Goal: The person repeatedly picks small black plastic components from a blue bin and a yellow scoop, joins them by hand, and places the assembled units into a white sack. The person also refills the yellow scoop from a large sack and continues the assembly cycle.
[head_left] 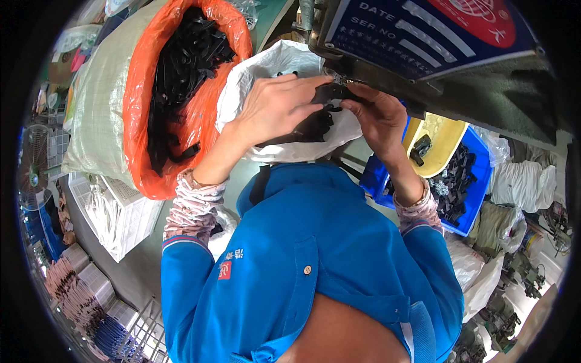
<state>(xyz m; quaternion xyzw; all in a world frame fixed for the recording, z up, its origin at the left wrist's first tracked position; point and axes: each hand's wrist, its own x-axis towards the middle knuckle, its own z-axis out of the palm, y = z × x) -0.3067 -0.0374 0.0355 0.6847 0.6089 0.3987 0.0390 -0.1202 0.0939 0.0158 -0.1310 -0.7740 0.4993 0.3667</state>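
Observation:
My right hand (pixel 379 118) pinches a small dark piece (pixel 333 92) between thumb and fingers, just under the machine head (pixel 387 78). My left hand (pixel 279 107) reaches in from the other side with its fingers stretched out and apart. Its index fingertip is close to the small metal part (pixel 339 77) beneath the machine head; whether it touches the piece I cannot tell. Below both hands opens a white bag (pixel 233 91) with black pieces (pixel 311 128) in it. The exact shape of the held piece is partly hidden by my fingers.
At left stands a big woven sack with an orange liner (pixel 136 115), full of black strip-like parts (pixel 187 63). A yellow tray (pixel 445 136) sits over a blue bin (pixel 481 181) of dark parts at right. White crates (pixel 121 224) and a fan (pixel 36 169) are farther left.

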